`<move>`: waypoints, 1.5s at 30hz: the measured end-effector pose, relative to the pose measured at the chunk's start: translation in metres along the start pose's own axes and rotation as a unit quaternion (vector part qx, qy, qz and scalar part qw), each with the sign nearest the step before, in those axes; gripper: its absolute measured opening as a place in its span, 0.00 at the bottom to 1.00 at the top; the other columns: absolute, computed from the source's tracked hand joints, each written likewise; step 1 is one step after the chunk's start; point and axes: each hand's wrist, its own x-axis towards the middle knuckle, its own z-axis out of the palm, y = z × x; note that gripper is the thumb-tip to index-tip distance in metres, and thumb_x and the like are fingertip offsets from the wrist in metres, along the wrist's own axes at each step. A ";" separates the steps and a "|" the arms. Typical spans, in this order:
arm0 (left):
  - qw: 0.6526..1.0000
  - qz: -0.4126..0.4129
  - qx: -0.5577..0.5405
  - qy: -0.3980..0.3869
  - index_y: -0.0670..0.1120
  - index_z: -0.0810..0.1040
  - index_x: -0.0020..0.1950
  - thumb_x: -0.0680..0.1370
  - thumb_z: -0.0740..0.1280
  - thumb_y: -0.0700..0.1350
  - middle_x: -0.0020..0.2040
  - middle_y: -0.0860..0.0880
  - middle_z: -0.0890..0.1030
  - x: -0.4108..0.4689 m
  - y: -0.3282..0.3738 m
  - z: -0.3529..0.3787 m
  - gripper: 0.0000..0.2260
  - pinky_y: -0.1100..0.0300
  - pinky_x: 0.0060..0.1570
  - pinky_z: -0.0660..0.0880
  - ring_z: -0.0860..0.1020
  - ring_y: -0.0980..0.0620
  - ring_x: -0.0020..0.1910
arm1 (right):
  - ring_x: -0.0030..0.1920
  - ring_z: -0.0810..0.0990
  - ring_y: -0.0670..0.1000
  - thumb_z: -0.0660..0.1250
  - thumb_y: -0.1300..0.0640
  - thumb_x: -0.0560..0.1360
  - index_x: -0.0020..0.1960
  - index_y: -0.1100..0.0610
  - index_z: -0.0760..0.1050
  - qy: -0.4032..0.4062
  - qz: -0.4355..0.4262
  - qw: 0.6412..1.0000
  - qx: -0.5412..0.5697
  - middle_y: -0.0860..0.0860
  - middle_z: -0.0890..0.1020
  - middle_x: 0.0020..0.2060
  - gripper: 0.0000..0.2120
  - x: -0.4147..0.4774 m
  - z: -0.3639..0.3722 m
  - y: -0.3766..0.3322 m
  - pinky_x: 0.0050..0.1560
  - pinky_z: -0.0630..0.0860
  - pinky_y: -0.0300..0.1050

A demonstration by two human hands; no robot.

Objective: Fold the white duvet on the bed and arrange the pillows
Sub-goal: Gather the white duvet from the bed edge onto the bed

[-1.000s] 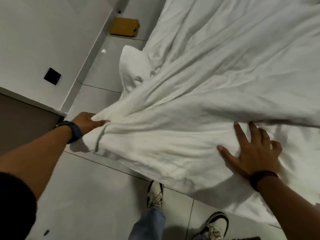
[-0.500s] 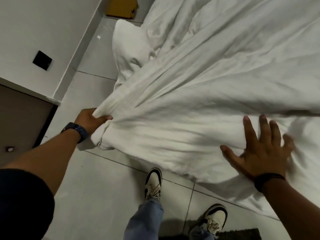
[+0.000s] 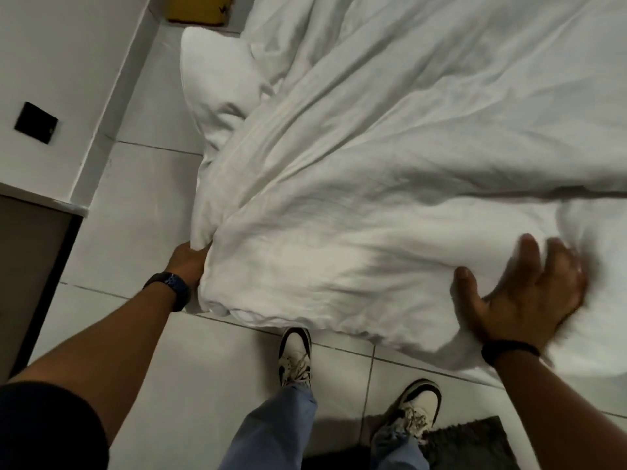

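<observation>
The white duvet [image 3: 390,157] lies rumpled across the bed and fills the upper right of the view. Its near corner is bunched and hangs over the bed's edge above the floor. My left hand [image 3: 188,261] grips that bunched corner from the left, fingers buried in the cloth. My right hand [image 3: 522,293] lies flat on the duvet at the right with fingers spread, blurred by motion. A white pillow [image 3: 217,76] sticks out from under the duvet at the upper left, beside the bed.
White floor tiles [image 3: 142,205] run along the bed's left side. A white wall with a black socket plate [image 3: 35,122] stands left, a yellow-brown box [image 3: 198,8] lies at the top. My shoes [image 3: 294,356] are by the bed; a dark mat [image 3: 471,442] lies bottom right.
My left hand has pulled the duvet corner nearer to me and down along the bed's edge. My right hand has slid right across the duvet. The view has shifted, showing more pillow.
</observation>
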 end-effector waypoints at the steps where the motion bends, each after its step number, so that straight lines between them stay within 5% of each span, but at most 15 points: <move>1: 1.000 -0.001 0.000 0.008 0.48 0.73 0.39 0.79 0.65 0.51 0.39 0.50 0.75 0.000 0.000 0.000 0.11 0.58 0.39 0.69 0.72 0.52 0.36 | 0.73 0.58 0.61 0.54 0.28 0.68 0.71 0.59 0.62 0.018 0.057 0.998 0.007 0.63 0.63 0.71 0.43 -0.008 0.001 0.004 0.70 0.52 0.60; 5: 0.999 0.013 -0.001 0.043 0.46 0.71 0.36 0.80 0.63 0.50 0.36 0.48 0.74 -0.003 -0.002 0.005 0.14 0.58 0.38 0.68 0.71 0.49 0.37 | 0.75 0.56 0.57 0.57 0.26 0.67 0.73 0.52 0.56 0.075 0.296 0.952 0.007 0.56 0.58 0.75 0.45 -0.037 0.002 0.014 0.71 0.51 0.65; 8: 0.997 0.038 -0.005 0.064 0.45 0.69 0.35 0.81 0.62 0.48 0.35 0.47 0.72 -0.003 -0.010 0.007 0.15 0.58 0.40 0.67 0.71 0.48 0.39 | 0.72 0.63 0.56 0.62 0.22 0.61 0.78 0.48 0.49 0.140 0.499 0.837 0.175 0.55 0.59 0.75 0.55 -0.046 -0.004 0.018 0.70 0.61 0.59; 10: 0.995 0.049 0.006 0.082 0.45 0.68 0.34 0.81 0.60 0.49 0.34 0.47 0.71 -0.007 -0.012 0.007 0.17 0.58 0.33 0.63 0.68 0.49 0.34 | 0.68 0.69 0.53 0.67 0.24 0.60 0.78 0.47 0.45 0.124 0.539 0.767 0.326 0.55 0.62 0.74 0.58 -0.045 -0.008 0.024 0.67 0.67 0.51; 13: 0.994 0.048 0.001 0.096 0.44 0.67 0.33 0.81 0.60 0.51 0.33 0.47 0.70 -0.013 -0.013 0.010 0.18 0.59 0.31 0.60 0.65 0.52 0.31 | 0.67 0.71 0.56 0.67 0.27 0.63 0.77 0.55 0.55 0.035 0.572 0.736 0.359 0.56 0.68 0.71 0.53 -0.043 -0.011 0.036 0.65 0.68 0.49; 16: 0.993 0.059 0.004 0.104 0.44 0.68 0.34 0.81 0.61 0.51 0.34 0.46 0.71 -0.023 -0.015 0.007 0.18 0.58 0.34 0.62 0.68 0.48 0.34 | 0.61 0.76 0.60 0.65 0.28 0.66 0.67 0.62 0.70 0.028 0.574 0.756 0.314 0.60 0.76 0.62 0.44 -0.047 -0.014 0.039 0.57 0.72 0.50; 20: 0.978 0.103 0.096 0.155 0.39 0.76 0.44 0.77 0.64 0.58 0.43 0.39 0.77 -0.031 -0.019 -0.021 0.21 0.55 0.42 0.65 0.72 0.46 0.43 | 0.56 0.77 0.63 0.65 0.31 0.69 0.61 0.67 0.73 0.028 0.583 0.763 0.276 0.64 0.78 0.58 0.41 -0.065 -0.028 0.048 0.51 0.72 0.51; 25: 0.966 0.110 0.167 0.166 0.40 0.77 0.45 0.74 0.62 0.65 0.42 0.39 0.76 -0.027 -0.018 -0.031 0.26 0.52 0.40 0.66 0.72 0.43 0.38 | 0.59 0.76 0.62 0.66 0.20 0.53 0.65 0.57 0.71 -0.032 0.530 0.799 0.281 0.59 0.78 0.60 0.53 -0.089 -0.022 0.054 0.62 0.72 0.57; 28: 0.967 0.126 0.141 0.169 0.39 0.77 0.48 0.76 0.63 0.62 0.44 0.39 0.76 -0.027 -0.027 -0.021 0.24 0.51 0.42 0.67 0.73 0.41 0.42 | 0.63 0.73 0.60 0.75 0.37 0.64 0.73 0.56 0.59 -0.113 0.510 0.780 0.344 0.58 0.73 0.65 0.47 -0.092 -0.006 0.056 0.61 0.69 0.49; 32: 0.954 0.136 0.197 0.181 0.39 0.77 0.48 0.74 0.61 0.67 0.41 0.39 0.75 -0.021 -0.035 -0.026 0.29 0.51 0.39 0.67 0.71 0.43 0.37 | 0.55 0.78 0.61 0.76 0.46 0.67 0.62 0.66 0.74 -0.162 0.500 0.801 0.288 0.63 0.80 0.57 0.32 -0.097 0.003 0.076 0.57 0.72 0.46; 35: 0.938 0.116 0.252 0.210 0.40 0.75 0.52 0.71 0.60 0.71 0.49 0.35 0.78 -0.020 -0.029 -0.028 0.33 0.48 0.41 0.71 0.74 0.39 0.40 | 0.54 0.77 0.66 0.70 0.34 0.66 0.64 0.65 0.68 -0.167 0.469 0.855 0.147 0.68 0.78 0.54 0.41 -0.098 -0.005 0.076 0.53 0.72 0.54; 37: 0.939 0.150 0.195 0.241 0.44 0.70 0.64 0.71 0.62 0.70 0.63 0.37 0.73 -0.023 -0.018 -0.018 0.34 0.42 0.54 0.72 0.74 0.34 0.56 | 0.57 0.75 0.67 0.62 0.25 0.64 0.65 0.63 0.64 -0.071 0.398 0.914 0.029 0.67 0.76 0.56 0.47 -0.091 -0.012 0.064 0.56 0.69 0.59; 40: 0.881 0.324 0.153 0.309 0.48 0.61 0.74 0.74 0.58 0.67 0.75 0.41 0.61 -0.033 0.016 0.005 0.34 0.42 0.68 0.60 0.63 0.39 0.72 | 0.68 0.65 0.63 0.54 0.25 0.67 0.68 0.55 0.59 0.064 0.254 0.965 0.000 0.63 0.68 0.67 0.42 -0.062 -0.017 0.037 0.65 0.59 0.61; 42: 0.817 0.433 0.271 0.266 0.49 0.59 0.76 0.73 0.56 0.68 0.77 0.41 0.58 -0.040 0.037 0.022 0.37 0.45 0.68 0.58 0.60 0.40 0.73 | 0.74 0.56 0.62 0.54 0.26 0.67 0.72 0.51 0.55 0.039 0.133 0.990 -0.002 0.64 0.61 0.72 0.42 -0.038 -0.015 0.023 0.69 0.52 0.61; 45: 0.750 0.472 0.434 0.162 0.52 0.56 0.77 0.72 0.51 0.70 0.78 0.42 0.55 -0.041 0.043 0.048 0.37 0.41 0.70 0.55 0.56 0.40 0.75 | 0.77 0.48 0.59 0.54 0.27 0.69 0.77 0.47 0.50 -0.053 0.002 0.996 -0.065 0.60 0.53 0.77 0.43 -0.017 -0.009 0.010 0.71 0.45 0.64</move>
